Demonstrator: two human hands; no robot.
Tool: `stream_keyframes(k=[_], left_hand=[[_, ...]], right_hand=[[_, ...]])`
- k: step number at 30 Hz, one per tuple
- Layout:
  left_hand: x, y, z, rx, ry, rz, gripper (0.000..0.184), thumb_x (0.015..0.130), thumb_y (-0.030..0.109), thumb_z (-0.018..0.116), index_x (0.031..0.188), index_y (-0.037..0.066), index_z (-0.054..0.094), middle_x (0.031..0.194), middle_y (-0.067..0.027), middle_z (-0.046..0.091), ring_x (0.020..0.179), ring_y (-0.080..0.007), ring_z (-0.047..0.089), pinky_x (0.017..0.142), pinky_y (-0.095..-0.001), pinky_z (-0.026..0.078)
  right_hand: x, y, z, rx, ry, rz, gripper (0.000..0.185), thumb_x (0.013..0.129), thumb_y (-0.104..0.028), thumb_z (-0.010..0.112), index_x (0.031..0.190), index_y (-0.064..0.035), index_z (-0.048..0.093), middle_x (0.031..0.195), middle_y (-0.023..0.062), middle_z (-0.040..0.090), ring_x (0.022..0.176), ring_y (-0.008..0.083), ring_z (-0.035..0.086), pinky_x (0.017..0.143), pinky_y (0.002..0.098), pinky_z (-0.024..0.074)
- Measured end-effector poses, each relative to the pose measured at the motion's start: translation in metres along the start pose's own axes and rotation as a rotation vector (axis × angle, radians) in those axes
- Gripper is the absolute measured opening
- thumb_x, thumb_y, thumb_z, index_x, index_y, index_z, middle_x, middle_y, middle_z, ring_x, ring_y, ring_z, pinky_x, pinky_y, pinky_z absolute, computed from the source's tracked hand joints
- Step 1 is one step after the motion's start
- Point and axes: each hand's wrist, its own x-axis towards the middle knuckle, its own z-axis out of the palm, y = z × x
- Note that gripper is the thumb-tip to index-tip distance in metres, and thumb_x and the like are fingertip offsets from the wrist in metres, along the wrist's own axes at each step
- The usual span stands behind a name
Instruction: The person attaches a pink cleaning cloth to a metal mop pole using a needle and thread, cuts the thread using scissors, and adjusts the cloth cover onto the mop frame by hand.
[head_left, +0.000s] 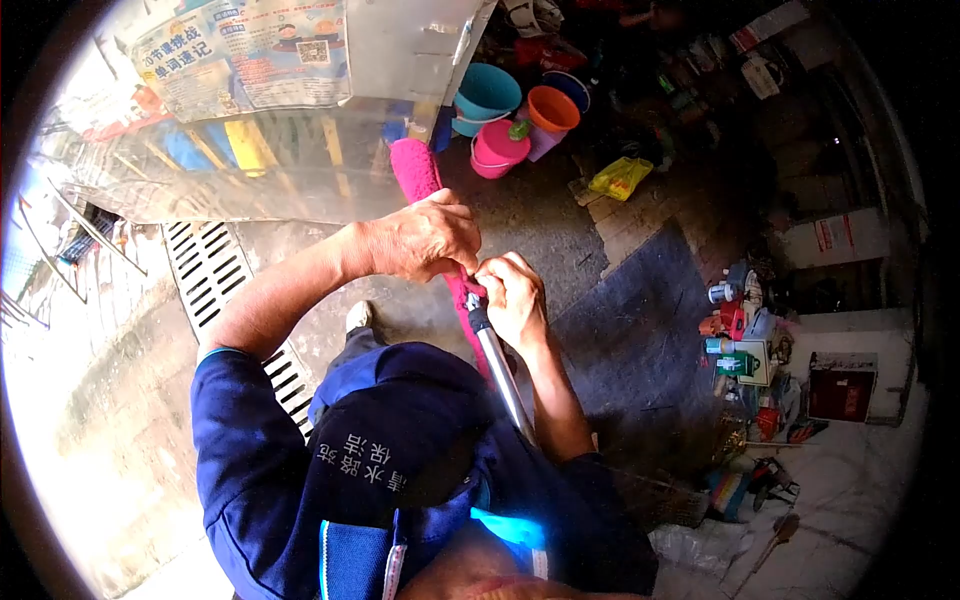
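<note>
A bright pink fluffy mop head (414, 170) stretches diagonally up and left from the end of a silvery metal pole (503, 380). My left hand (428, 240) is closed over its middle, knuckles up. Just to the right, my right hand (513, 298) has its fingers bent tightly on a narrow pink piece beside the pole's dark collar (478, 318). The two hands nearly touch. A strip of pink material also hangs down along the pole. The fingers hide where the mop head joins the pole.
A metal panel with a poster (300, 60) stands at upper left, above a floor drain grate (208, 270). Teal (487, 92), orange (553, 108) and pink (500, 150) buckets are at the top, near a yellow bag (621, 178). Bottles and clutter (737, 363) line the right.
</note>
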Motion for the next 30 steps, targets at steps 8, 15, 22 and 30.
stream_keyframes(k=[8, 15, 22, 30], left_hand=[[0.001, 0.002, -0.001, 0.054, -0.092, -0.023, 0.015, 0.069, 0.012, 0.069, 0.084, 0.015, 0.067, 0.085, 0.0046, 0.062, 0.09, -0.0188, 0.057, 0.084, -0.0379, 0.037], [0.0, 0.005, -0.003, 0.062, -0.073, -0.028, 0.014, 0.069, 0.013, 0.068, 0.083, 0.016, 0.067, 0.082, 0.0053, 0.06, 0.09, -0.0186, 0.057, 0.083, -0.0373, 0.038], [-0.004, 0.006, -0.007, -0.003, -0.066, -0.033, 0.012, 0.073, 0.013, 0.067, 0.084, 0.016, 0.067, 0.086, 0.0042, 0.061, 0.092, -0.0191, 0.057, 0.083, -0.0375, 0.038], [-0.006, 0.008, -0.009, 0.044, -0.117, -0.012, 0.01, 0.077, 0.016, 0.065, 0.086, 0.016, 0.066, 0.087, 0.002, 0.061, 0.091, -0.0198, 0.057, 0.082, -0.0378, 0.038]], right_hand=[[0.001, -0.006, 0.0, -0.074, 0.01, -0.13, 0.012, 0.071, 0.003, 0.062, 0.08, -0.0054, 0.06, 0.078, 0.0117, 0.057, 0.074, 0.0327, 0.057, 0.069, 0.0418, 0.0451], [0.001, -0.006, 0.006, 0.044, 0.001, -0.055, 0.009, 0.073, 0.003, 0.062, 0.078, -0.0043, 0.06, 0.075, 0.0107, 0.057, 0.073, 0.0319, 0.058, 0.067, 0.0413, 0.046], [-0.002, -0.013, 0.002, -0.141, 0.037, -0.16, 0.013, 0.072, 0.001, 0.063, 0.082, -0.0076, 0.06, 0.079, 0.009, 0.057, 0.076, 0.0305, 0.056, 0.069, 0.0425, 0.0418], [-0.003, -0.019, 0.001, -0.229, 0.031, -0.204, 0.016, 0.069, -0.002, 0.065, 0.082, -0.0099, 0.059, 0.079, 0.0077, 0.055, 0.077, 0.0304, 0.055, 0.07, 0.042, 0.039]])
